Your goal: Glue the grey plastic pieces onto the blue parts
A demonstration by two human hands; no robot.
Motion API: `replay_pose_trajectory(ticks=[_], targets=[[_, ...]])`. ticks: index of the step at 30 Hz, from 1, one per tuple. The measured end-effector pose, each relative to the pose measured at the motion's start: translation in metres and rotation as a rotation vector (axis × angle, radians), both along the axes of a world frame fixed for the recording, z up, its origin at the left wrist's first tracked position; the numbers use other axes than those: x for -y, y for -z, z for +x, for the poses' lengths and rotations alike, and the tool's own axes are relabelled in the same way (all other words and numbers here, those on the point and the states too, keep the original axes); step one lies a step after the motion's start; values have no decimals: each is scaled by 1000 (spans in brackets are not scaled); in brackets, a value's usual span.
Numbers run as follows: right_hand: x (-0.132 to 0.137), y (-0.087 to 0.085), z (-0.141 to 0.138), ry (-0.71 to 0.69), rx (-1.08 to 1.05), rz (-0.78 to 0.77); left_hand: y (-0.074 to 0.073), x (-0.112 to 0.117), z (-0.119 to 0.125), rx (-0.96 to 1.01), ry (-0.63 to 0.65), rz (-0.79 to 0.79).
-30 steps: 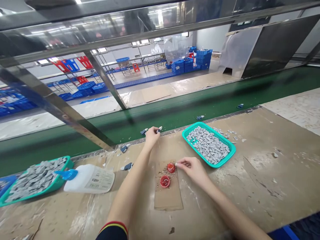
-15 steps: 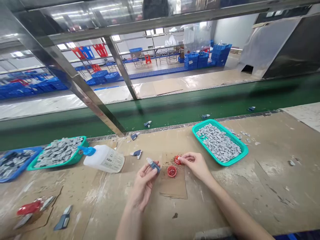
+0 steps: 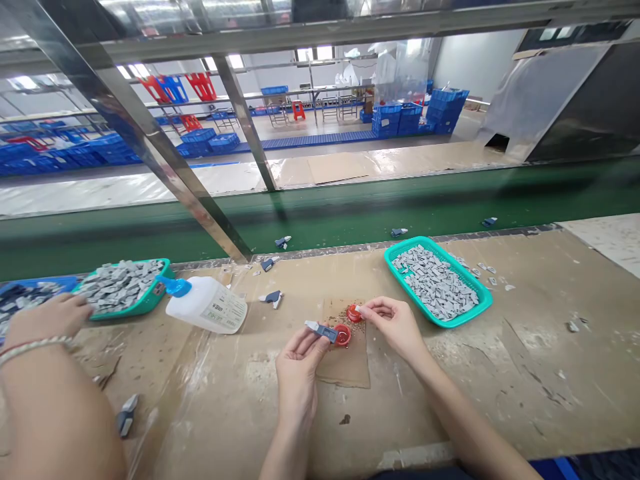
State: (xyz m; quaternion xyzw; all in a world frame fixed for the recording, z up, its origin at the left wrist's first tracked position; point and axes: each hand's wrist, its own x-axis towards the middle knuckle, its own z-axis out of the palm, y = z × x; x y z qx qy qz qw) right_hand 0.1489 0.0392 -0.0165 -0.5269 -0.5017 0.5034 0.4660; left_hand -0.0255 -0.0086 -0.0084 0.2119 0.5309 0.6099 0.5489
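Observation:
My left hand [image 3: 299, 361] pinches a small blue-and-grey plastic piece [image 3: 322, 329], its tip over a red cap [image 3: 343, 335] on a cardboard scrap [image 3: 345, 367]. My right hand [image 3: 394, 324] pinches a tiny white part [image 3: 358, 310] against a second red cap [image 3: 353, 313] just behind the first. Reddish specks lie scattered around the caps.
A teal basket [image 3: 470, 315] of grey parts sits to the right. At left lie a white glue bottle [image 3: 206, 304] with a blue nozzle and another teal basket [image 3: 123, 287], where a co-worker's arm [image 3: 47, 373] reaches. Loose blue-grey pieces [image 3: 273, 298] dot the bench; a green conveyor [image 3: 350, 207] runs behind.
My left hand came back from the conveyor edge holding a blue-grey piece and brought it to the near red cap. A co-worker's arm has entered at the left.

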Motion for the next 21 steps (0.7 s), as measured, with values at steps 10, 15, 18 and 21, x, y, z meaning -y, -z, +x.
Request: replay_pose_trajectory(ticks=[10, 15, 18, 21], targets=[[-2, 3, -3, 23, 101, 5, 11, -1, 4, 2, -54, 29], [12, -23, -9, -36, -44, -28, 10, -1, 7, -41, -49, 74], [20, -36, -13, -111, -135, -48, 7, -1, 8, -60, -44, 96], [24, -41, -16, -182, -169, -80, 5, 0, 10, -88, -35, 112]])
